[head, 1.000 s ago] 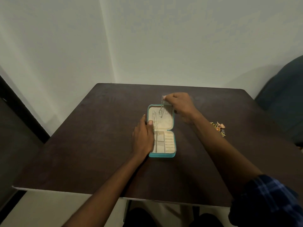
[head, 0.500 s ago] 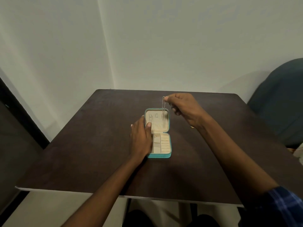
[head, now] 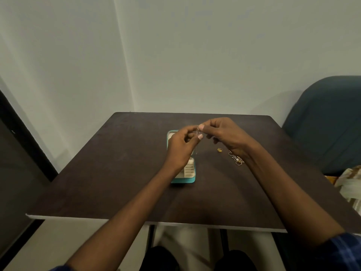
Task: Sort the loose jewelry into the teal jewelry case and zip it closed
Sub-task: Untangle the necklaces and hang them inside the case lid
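Note:
The teal jewelry case point(head: 189, 179) lies open on the dark table point(head: 117, 173), its cream compartments showing; my left hand hides most of its lid half. Both hands are raised above the case and meet at a thin necklace chain point(head: 197, 131). My left hand point(head: 180, 148) pinches the chain from the left. My right hand point(head: 224, 135) pinches its top end from the right. A small gold ring point(head: 220, 150) lies on the table to the right of the case. Past it, a little heap of loose jewelry point(head: 236, 159) sits partly under my right wrist.
A dark blue chair point(head: 328, 124) stands at the table's right side. Pale cloth or bags point(head: 349, 184) lie at the right edge. White walls close in behind the table, and a dark frame point(head: 23, 141) runs down the left.
My left hand has left the case's edge and risen to the chain held by my right hand. The view has shifted, bringing the ring and the jewelry heap into sight.

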### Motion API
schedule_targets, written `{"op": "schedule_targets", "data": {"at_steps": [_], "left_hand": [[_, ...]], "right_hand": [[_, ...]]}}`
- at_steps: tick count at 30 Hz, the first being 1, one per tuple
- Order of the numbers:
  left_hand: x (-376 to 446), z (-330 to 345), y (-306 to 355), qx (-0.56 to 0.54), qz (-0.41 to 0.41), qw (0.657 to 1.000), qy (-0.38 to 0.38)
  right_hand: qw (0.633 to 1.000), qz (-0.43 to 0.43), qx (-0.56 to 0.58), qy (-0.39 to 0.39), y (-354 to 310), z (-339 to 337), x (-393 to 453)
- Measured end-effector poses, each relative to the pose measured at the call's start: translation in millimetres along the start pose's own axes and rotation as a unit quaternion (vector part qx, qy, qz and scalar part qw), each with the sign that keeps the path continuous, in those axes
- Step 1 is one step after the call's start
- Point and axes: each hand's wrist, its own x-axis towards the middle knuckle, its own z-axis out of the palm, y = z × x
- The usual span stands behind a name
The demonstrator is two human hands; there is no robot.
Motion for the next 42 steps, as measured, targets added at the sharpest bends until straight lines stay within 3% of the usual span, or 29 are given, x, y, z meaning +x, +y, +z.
{"op": "schedule_targets", "data": {"at_steps": [5,8,13,21,26,31,35,38,42], "left_hand": [[-9.8,3.4,7.4,-0.017,-0.012,1.000,-0.020],[-14.9,5.3,15.1,-0.107,-0.068,0.992,-0.021],[-26.0,11.3,19.5,-0.248,-0.166,0.954,-0.027],[-44.3,19.9,22.6,-0.359,-0.267,0.893,-0.042],[-59.1,26.5,15.9,-0.359,-0.270,0.891,-0.065],[-76.4,34.3,4.2,-0.367,-0.296,0.881,-0.038],[-90.2,42.6,-5.0,-0.359,-0.315,0.879,0.025],[-100.0,49.5,-14.7,-0.327,-0.355,0.873,0.069],[-108.6,53.5,-27.4,-0.169,-0.323,0.930,0.041]], "right_hand": [[0.999,0.035,0.009,0.023,-3.3,-12.4,-16.6],[0.989,0.085,0.113,0.053,-7.2,-17.4,-23.7],[0.959,0.129,0.250,0.033,-8.4,-28.1,-33.6],[0.925,0.134,0.356,0.005,-12.4,-53.2,-41.3],[0.924,0.109,0.365,0.029,-10.6,-66.7,-36.9],[0.954,0.091,0.280,0.060,-6.8,-70.3,-28.2],[0.992,0.045,0.083,0.080,6.0,-61.1,-13.9],[0.994,0.025,-0.053,0.088,24.5,-47.9,3.8],[0.971,0.021,-0.228,0.066,57.6,-26.2,30.1]]}}
